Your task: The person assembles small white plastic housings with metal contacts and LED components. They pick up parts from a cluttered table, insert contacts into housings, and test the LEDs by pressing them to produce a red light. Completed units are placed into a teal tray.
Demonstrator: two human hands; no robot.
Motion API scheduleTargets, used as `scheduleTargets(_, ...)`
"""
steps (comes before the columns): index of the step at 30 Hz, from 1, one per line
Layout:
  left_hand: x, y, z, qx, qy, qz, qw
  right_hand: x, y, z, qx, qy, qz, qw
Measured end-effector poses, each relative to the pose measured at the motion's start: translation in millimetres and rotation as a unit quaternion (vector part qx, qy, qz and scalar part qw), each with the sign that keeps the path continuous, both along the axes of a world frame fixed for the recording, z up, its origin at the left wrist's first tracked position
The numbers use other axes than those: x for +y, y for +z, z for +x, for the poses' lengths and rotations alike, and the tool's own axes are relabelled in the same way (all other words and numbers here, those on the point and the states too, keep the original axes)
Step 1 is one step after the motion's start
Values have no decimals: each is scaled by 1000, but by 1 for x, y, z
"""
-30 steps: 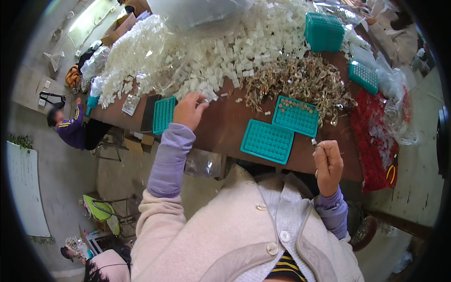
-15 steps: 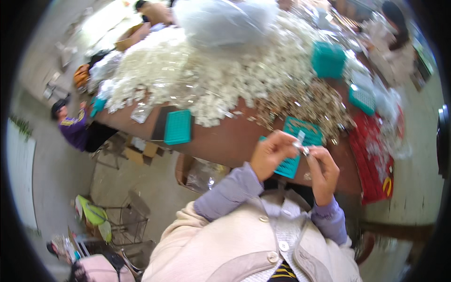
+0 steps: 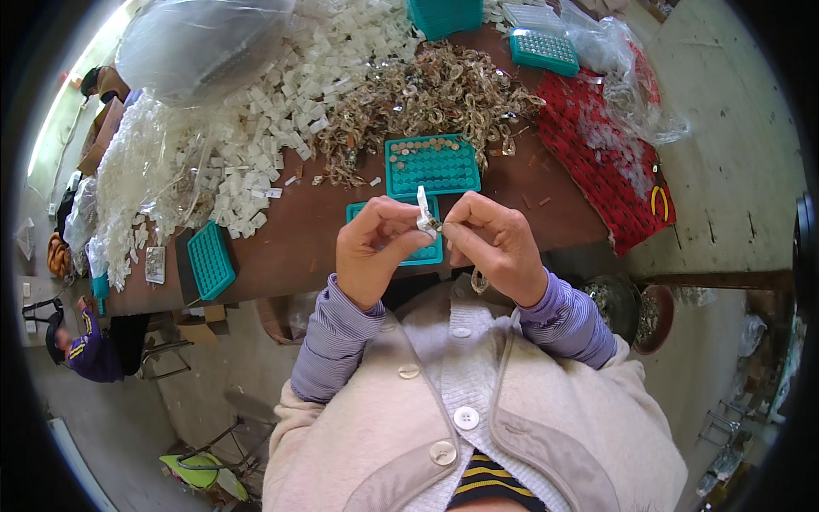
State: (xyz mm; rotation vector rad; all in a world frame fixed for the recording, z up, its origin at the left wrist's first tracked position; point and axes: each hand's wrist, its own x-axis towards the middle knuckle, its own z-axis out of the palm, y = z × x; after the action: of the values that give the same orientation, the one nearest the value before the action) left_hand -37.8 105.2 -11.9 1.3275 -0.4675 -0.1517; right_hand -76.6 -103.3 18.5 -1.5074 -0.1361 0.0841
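Observation:
My left hand (image 3: 373,248) is closed, pinching a small white plastic tag-like piece (image 3: 422,201) that stands up between thumb and fingers. My right hand (image 3: 502,245) pinches a thin loop-shaped band (image 3: 479,280), part of which hangs below the palm. At the meeting fingertips is a small shiny metal part (image 3: 435,224), touching the white piece; its exact kind is too small to tell. Beneath the hands lies a teal compartment tray (image 3: 355,209), partly hidden. Just beyond it, another teal tray (image 3: 435,182) holds several round pieces in its far rows.
A heap of beige-brown loops (image 3: 418,98) lies beyond the trays, beside a big pile of white pieces (image 3: 264,128). Yellow-handled pliers (image 3: 659,203) rest on red cloth (image 3: 589,145) at right. Another teal tray (image 3: 211,260) sits left. A person (image 3: 92,346) is at far left.
The view has swung to the right, so the table contents sit further left. My hands remain together at the fingertips; a loop now shows hanging under my right hand.

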Motion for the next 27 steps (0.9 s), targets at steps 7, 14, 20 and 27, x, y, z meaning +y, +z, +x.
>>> scheduleTargets(7,-1,-15,7,119,-12,-68,991,1,0,7,22,21,8,999)
scheduleTargets(14,11,-16,10,-31,-4,47,998,0,-5,14,-250,5,-277,928)
scheduleTargets(20,17,-10,17,111,-135,20,984,-12,-8,8,-193,94,-213,953)
scheduleTargets(27,-6,16,-1,-181,-39,325,927,-30,-7,0,-280,74,-297,910)
